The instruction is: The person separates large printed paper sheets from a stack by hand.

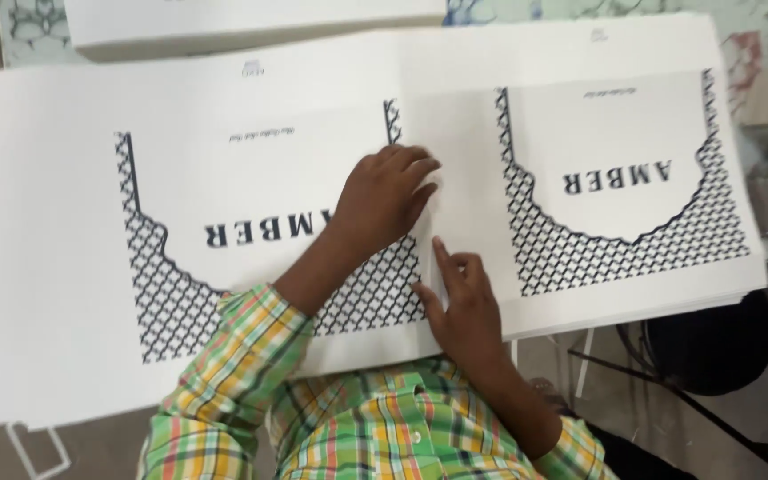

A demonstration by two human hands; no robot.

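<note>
Two stacks of large white printed sheets lie side by side, each with a black lattice pattern and a scalloped white panel. My left hand rests flat, fingers spread, on the right part of the left sheet. My right hand lies with fingers apart on the near left corner of the right stack, where the two stacks meet. Neither hand grips anything. Both arms wear green, yellow and red checked sleeves.
A thick white pile of sheets lies at the far edge. A dark round stool with thin metal legs stands below the right stack's near edge. Patterned floor shows at the top corners.
</note>
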